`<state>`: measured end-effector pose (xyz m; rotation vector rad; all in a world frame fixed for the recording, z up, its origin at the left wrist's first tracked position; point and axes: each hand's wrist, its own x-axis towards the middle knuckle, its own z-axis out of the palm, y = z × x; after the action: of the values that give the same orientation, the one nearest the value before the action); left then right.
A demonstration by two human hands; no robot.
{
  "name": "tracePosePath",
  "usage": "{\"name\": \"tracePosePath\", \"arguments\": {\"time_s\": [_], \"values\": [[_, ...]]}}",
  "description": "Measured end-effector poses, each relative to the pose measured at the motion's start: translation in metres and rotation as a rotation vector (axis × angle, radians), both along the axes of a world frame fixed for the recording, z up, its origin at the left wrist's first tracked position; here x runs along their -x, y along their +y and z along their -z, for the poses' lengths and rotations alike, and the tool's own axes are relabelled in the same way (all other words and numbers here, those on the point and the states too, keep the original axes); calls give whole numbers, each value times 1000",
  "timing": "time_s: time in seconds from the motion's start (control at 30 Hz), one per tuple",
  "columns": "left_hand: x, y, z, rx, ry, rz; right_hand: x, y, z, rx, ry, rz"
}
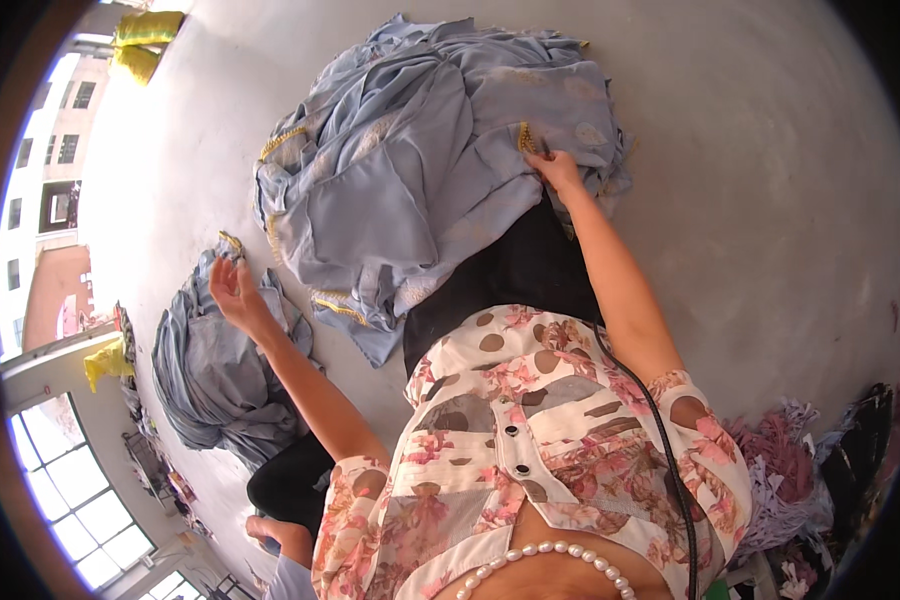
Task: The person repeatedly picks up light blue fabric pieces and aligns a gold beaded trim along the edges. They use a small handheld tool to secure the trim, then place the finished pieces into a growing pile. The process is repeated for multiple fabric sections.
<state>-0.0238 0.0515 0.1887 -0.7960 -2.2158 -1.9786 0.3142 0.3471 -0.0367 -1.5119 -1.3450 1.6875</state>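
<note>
A large heap of blue-grey cloth (380, 200) with yellow trim lies on the floor in front of me, its near edge against my black-clad lap. My right hand (562, 172) is closed at the heap's right side, beside a strip of yellow trim (526, 138). A small dark pointed tool (545, 148) juts from its fingers, too small to make out fully. My left hand (238, 295) is raised at the left with its fingers apart, and no held thing shows in it. Below it sits a smaller pile of similar grey-blue cloth (215, 370).
Part of another person, a bare limb (280, 535) beside black cloth, shows at lower left. Pink and lilac scraps (780, 470) are heaped at lower right. Yellow sacks (145, 45) lie at far left, near the bright opening. A black cord (660, 420) hangs down my front.
</note>
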Motion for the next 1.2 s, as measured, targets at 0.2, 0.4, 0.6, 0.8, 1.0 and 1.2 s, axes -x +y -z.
{"name": "tracePosePath", "arguments": {"time_s": [0.2,0.4,0.6,0.8,1.0,1.2], "values": [[-109,45,33,363,133,294,-25,-23,-62,174,414,-3],[-241,104,44,388,40,779,-50,-60,-136,73,582,-138],[-255,108,49,91,-470,825,-40,-106,-189,-30,577,-125],[-236,98,34,-218,-756,769,-23,-144,-202,-266,412,-231],[-209,86,24,-216,-898,812,-23,-119,-232,-553,249,-188],[-218,82,11,-228,-896,856,7,-122,-229,-604,259,-280]]}}
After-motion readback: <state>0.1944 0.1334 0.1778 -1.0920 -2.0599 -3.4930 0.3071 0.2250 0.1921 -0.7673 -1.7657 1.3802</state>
